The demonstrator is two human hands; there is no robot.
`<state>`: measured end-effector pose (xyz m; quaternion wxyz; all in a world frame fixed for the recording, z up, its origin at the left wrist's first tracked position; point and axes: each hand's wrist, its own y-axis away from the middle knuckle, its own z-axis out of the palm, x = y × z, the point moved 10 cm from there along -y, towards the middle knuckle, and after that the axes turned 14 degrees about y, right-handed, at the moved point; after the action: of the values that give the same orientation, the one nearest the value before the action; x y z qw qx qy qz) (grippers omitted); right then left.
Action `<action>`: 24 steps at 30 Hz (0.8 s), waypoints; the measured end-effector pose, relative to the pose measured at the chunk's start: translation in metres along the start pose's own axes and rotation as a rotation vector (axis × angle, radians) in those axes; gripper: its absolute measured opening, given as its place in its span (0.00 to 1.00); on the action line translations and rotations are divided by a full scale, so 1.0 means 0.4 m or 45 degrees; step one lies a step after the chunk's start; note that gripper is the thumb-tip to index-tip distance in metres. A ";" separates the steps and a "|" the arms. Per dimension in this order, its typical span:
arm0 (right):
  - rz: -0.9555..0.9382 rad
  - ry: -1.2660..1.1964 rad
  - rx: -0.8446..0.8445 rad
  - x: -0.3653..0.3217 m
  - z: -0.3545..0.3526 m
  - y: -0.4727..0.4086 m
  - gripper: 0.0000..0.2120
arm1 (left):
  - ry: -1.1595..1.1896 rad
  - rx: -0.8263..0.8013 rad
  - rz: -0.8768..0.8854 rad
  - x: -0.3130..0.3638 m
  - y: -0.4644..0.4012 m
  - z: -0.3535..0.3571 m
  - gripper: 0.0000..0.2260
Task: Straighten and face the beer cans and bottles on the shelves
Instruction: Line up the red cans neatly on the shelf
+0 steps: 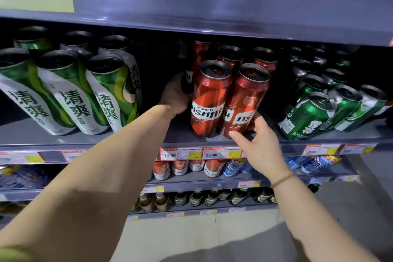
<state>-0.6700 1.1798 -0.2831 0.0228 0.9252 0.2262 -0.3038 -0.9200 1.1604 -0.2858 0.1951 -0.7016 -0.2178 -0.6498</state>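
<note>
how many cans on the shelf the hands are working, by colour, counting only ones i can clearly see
Green-and-white tall cans: 6
Red cans: 5
Green short cans, right: about 11; the dark back rows are hard to tell
Total: about 22

1. Green-and-white cans, left of the shelf: six in view; three near, three far.
2. Red cans, middle: five in view; two near, three far; a dark can just left of them: one.
3. Green cans, right: three in the near row; those farther back too dim to count.
4. Hands: two.
</note>
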 end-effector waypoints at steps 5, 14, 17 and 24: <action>0.011 0.008 -0.022 0.007 0.007 0.000 0.21 | -0.049 0.012 0.032 -0.026 0.037 -0.040 0.24; 0.052 -0.003 -0.043 0.004 0.008 0.005 0.21 | -0.193 0.034 0.126 -0.031 0.127 -0.086 0.29; 0.036 -0.014 -0.039 -0.011 -0.001 0.009 0.17 | -0.221 0.016 0.127 -0.034 0.124 -0.089 0.30; 0.071 0.023 -0.062 0.002 0.010 0.002 0.22 | -0.196 -0.061 0.113 -0.024 0.122 -0.078 0.29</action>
<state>-0.6713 1.1786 -0.2871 0.0517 0.9330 0.2080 -0.2892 -0.9191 1.1022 -0.2924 0.1895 -0.7629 -0.1851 -0.5898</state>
